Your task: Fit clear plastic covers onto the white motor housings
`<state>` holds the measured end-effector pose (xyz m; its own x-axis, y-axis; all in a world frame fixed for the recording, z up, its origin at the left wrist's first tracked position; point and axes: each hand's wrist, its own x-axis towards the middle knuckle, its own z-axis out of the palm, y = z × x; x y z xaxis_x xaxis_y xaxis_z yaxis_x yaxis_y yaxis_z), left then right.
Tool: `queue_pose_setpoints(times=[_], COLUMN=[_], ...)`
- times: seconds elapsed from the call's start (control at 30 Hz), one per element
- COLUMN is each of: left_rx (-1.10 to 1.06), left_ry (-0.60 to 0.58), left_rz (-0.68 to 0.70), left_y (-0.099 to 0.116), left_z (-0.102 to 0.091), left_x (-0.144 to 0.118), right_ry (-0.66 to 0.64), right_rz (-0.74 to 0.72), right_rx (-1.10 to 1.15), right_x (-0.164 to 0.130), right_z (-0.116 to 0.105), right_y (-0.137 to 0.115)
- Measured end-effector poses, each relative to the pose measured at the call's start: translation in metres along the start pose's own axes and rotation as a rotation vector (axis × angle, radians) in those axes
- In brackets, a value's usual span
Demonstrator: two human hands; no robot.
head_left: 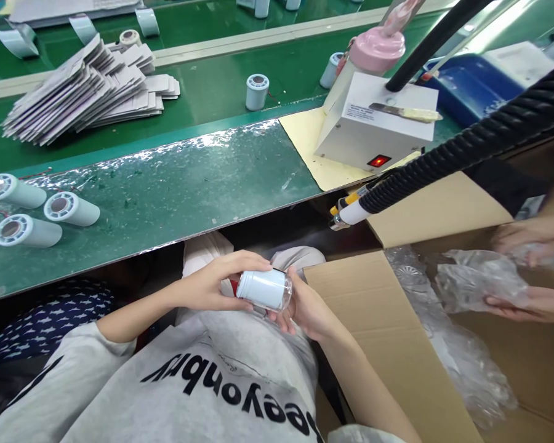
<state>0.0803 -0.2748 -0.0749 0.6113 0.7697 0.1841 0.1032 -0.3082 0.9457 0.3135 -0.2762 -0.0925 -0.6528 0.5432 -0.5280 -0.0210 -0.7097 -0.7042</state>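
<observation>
Above my lap, a light-blue cylinder lies on its side with a clear plastic cover around its right end. My left hand has its fingers and thumb closed round the left end. My right hand is closed on the covered right end, part of its fingers hidden behind it. A bit of red shows at the cylinder's left end, by my left palm. Three similar cylinders with ringed ends and thin wires, one of them here, lie at the left of the green bench.
Stacked folded white cartons lie at the back left. A white box device with a lit red switch and black hose stands right. Beside me, an open cardboard box holds clear plastic pieces; another person's hands handle some there.
</observation>
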Motion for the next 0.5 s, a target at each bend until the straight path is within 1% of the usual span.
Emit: queue_pose_setpoints(times=[0.03, 0.07, 0.13, 0.17, 0.23, 0.3, 0.33, 0.37, 0.4, 0.5], left_rx=[-0.013, -0.029, -0.072, -0.098, -0.151, -0.179, -0.181, -0.173, -0.158, -0.088], left_ry=[0.014, 0.026, 0.044, 0.05, 0.065, 0.069, 0.066, 0.061, 0.053, 0.001], left_rz=[-0.037, -0.078, -0.159, -0.194, -0.254, -0.295, -0.303, -0.304, -0.293, -0.224], left_y=[0.002, 0.004, 0.008, 0.01, 0.012, 0.014, 0.014, 0.014, 0.014, 0.015], left_z=[0.0, 0.001, 0.002, 0.002, 0.004, 0.004, 0.004, 0.003, 0.003, -0.001], left_x=[0.0, 0.0, -0.001, -0.001, 0.0, 0.0, 0.0, 0.001, 0.001, 0.001], right_ry=[0.029, 0.078, 0.191, 0.226, 0.219, 0.177, 0.169, 0.174, 0.187, 0.201], right_rz=[-0.086, -0.207, -0.5, -0.639, -0.863, -1.021, -1.057, -1.053, -1.01, -0.766], right_rx=[-0.046, -0.109, -0.292, -0.412, -0.668, -0.861, -0.908, -0.911, -0.87, -0.583], right_x=[-0.001, -0.002, -0.005, -0.007, -0.011, -0.014, -0.015, -0.016, -0.016, -0.016], right_z=[-0.002, -0.003, -0.007, -0.009, -0.012, -0.015, -0.016, -0.016, -0.016, -0.013], right_y=[0.002, 0.004, 0.006, 0.006, 0.006, 0.005, 0.005, 0.005, 0.006, 0.009])
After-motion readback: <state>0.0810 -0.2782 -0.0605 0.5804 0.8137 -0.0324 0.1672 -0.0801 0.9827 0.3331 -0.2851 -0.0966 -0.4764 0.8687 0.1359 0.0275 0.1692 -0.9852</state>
